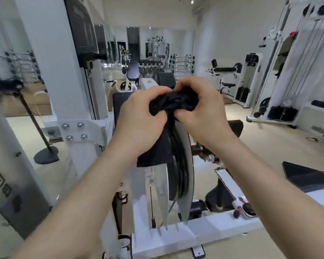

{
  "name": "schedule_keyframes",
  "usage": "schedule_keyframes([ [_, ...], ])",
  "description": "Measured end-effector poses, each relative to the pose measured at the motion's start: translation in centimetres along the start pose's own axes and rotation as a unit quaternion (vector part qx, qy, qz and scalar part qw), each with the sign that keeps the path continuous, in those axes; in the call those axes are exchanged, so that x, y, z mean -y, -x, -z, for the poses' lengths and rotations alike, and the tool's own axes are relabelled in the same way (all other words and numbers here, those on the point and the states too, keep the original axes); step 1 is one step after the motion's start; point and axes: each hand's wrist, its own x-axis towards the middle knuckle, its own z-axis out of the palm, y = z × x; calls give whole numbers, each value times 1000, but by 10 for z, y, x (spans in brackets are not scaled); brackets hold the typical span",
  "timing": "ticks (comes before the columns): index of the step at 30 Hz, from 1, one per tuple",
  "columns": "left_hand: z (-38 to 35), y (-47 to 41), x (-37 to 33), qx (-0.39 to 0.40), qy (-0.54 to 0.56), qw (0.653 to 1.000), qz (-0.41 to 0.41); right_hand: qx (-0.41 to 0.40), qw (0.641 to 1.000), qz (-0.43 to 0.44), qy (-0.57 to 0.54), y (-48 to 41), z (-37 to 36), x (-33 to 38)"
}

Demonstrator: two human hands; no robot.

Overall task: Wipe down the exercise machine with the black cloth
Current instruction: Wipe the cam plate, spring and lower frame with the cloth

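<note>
A bunched black cloth (178, 101) is held up in front of me by both hands. My left hand (140, 116) grips its left side with curled fingers, and my right hand (200, 109) pinches its right side and top. A tail of the cloth hangs down toward the exercise machine (176, 238), a white frame with a black cable wheel and black pads directly below my hands. The cloth is held above the machine, apart from the white frame.
A white upright post with four bolts (75, 130) stands close on the left. A black floor stand (45, 156) is behind it. White cable machines (281, 101) line the right wall. A dark bench pad (310, 174) lies at right. Beige floor stretches between.
</note>
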Motion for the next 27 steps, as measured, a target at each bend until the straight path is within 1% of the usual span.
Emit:
schedule_keyframes([
  [1,-2,-11,4,21,-57,998,-7,46,998,3,52,-10,-3,-7],
  [3,-7,-23,14,62,-151,986,-16,149,976,1,159,-19,-5,-15],
  [4,-9,-22,15,82,-176,981,-19,179,964,0,196,-17,-3,-16],
  [5,-10,-17,15,97,-199,975,-29,191,956,11,224,-10,0,-16],
  [6,-10,-11,14,107,-225,967,-53,188,950,38,248,0,4,-16],
  [8,-11,6,11,116,-279,945,-126,181,932,106,297,23,11,-14],
  [10,-11,18,11,105,-302,933,-167,170,920,149,320,37,14,-19],
  [12,-11,8,11,85,-326,929,-154,133,924,175,314,31,10,-28],
  [14,-12,-7,10,73,-367,918,-129,101,931,166,310,17,4,-32],
  [15,-14,-10,10,67,-392,908,-130,93,933,158,308,11,2,-32],
  [16,-15,-9,9,62,-411,898,-144,87,934,160,307,10,2,-33],
  [18,-13,8,7,60,-425,884,-185,76,933,193,294,27,5,-34],
  [21,-9,51,10,74,-371,899,-221,51,941,229,245,74,15,-39],
  [24,-19,96,29,70,-325,914,-235,19,955,225,191,122,10,-46],
  [27,-40,139,58,50,-297,924,-238,11,963,197,183,167,-2,-56],
])
